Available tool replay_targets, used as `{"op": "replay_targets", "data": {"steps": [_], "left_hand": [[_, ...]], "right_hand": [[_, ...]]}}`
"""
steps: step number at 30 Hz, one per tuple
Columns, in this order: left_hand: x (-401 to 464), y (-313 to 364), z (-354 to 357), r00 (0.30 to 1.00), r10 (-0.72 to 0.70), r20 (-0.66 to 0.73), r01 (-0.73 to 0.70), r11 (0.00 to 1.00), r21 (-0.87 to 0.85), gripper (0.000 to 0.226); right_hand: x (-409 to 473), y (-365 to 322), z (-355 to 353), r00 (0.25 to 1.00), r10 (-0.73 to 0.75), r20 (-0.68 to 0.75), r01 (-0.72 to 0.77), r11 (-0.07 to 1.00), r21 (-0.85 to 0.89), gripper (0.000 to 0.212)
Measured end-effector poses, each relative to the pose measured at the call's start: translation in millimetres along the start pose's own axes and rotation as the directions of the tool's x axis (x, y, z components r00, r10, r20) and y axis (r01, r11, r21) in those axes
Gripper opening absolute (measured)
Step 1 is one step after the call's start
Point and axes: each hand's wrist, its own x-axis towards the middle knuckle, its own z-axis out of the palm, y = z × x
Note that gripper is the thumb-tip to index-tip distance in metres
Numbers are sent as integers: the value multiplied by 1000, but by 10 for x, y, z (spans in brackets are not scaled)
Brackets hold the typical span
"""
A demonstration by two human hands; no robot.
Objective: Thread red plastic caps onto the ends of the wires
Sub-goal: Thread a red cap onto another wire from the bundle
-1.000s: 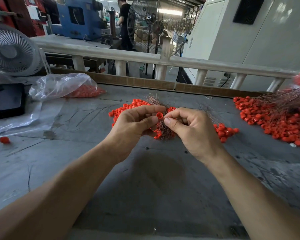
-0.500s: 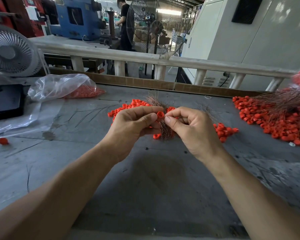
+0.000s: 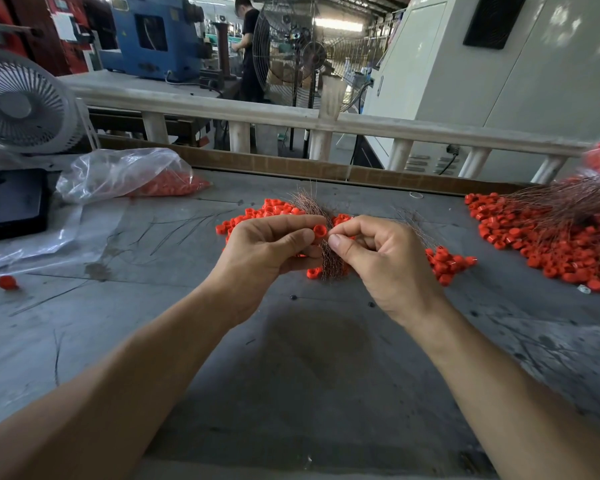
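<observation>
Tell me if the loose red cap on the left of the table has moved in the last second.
No. The loose red cap lies at the same spot, near the corner of the clear plastic sheet.

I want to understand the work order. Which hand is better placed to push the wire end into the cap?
Probably the right hand: its fingertips pinch at the wires right beside the cap, whose opening faces it. The left hand is busy holding that cap.
</observation>
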Motion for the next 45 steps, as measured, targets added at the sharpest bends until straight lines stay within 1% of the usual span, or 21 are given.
{"op": "replay_targets", "data": {"steps": [3, 8, 12, 15, 18, 20, 22, 23, 24, 26, 27, 28, 29, 31, 32, 35, 40, 43, 45], "left_hand": [[-5, 7, 2, 1000, 2, -6, -2, 1000, -2, 20], [-8, 27, 16, 1000, 5, -25, -6, 998, -59, 18], [-13, 34, 14, 1000, -1, -19, -2, 992, -122, 26], [-15, 38, 9, 1000, -13, 7, 14, 988, -155, 32], [-21, 46, 8, 999, -26, 36, 32, 983, -179, 30], [-25, 53, 10, 999, -30, 45, 38, 982, -183, 29], [-23, 56, 10, 999, -31, 40, 38, 981, -188, 30], [-20, 58, 10, 999, -32, 31, 37, 981, -192, 31], [-18, 59, 8, 999, -33, 20, 36, 980, -194, 31], [-15, 55, 2, 999, -37, 9, 38, 981, -191, 29], [-17, 53, -3, 999, -39, 10, 41, 981, -189, 28], [-18, 48, -6, 999, -42, 11, 43, 981, -188, 28], [-18, 42, -9, 999, -43, 12, 45, 981, -188, 27], [-20, 32, -14, 999, -44, 15, 46, 981, -189, 27], [-21, 31, -16, 999, -44, 17, 46, 981, -187, 28], [-24, 25, -23, 999, -44, 22, 48, 984, -173, 30], [-35, 20, -16, 998, -56, 31, 60, 987, -152, 28], [-37, 25, 0, 998, -62, 26, 65, 988, -142, 27], [-38, 29, 6, 998, -61, 27, 65, 988, -139, 25]], "right_hand": [[7, 9, 4, 1000, 12, 5, -12, 1000, 12, 13], [10, 12, 10, 991, 115, 70, -121, 989, 86, 21], [-15, -47, 28, 974, 186, 128, -207, 962, 178, 21], [-28, -92, 44, 969, 178, 169, -216, 945, 244, 17], [-25, -89, 31, 961, 180, 210, -232, 939, 256, 14], [-24, -72, 22, 953, 184, 242, -239, 946, 218, 14], [-7, -45, 10, 955, 193, 224, -237, 953, 191, 14], [12, -25, -9, 964, 204, 173, -231, 961, 154, 14], [39, 9, -39, 973, 211, 92, -218, 973, 80, 15], [107, 111, -151, 973, 202, -111, -215, 969, -125, 14], [136, 170, -224, 961, 195, -198, -237, 946, -222, 15], [157, 237, -301, 946, 199, -255, -274, 913, -301, 17], [169, 298, -368, 935, 219, -280, -315, 876, -366, 18], [165, 398, -448, 921, 282, -268, -381, 795, -471, 18], [158, 429, -453, 917, 312, -247, -396, 771, -498, 17], [134, 444, -392, 912, 370, -178, -409, 777, -479, 19], [105, 391, -260, 923, 372, -97, -368, 780, -507, 19], [98, 382, -202, 928, 359, -97, -346, 741, -575, 22], [100, 370, -191, 928, 362, -87, -342, 737, -582, 20]]}}
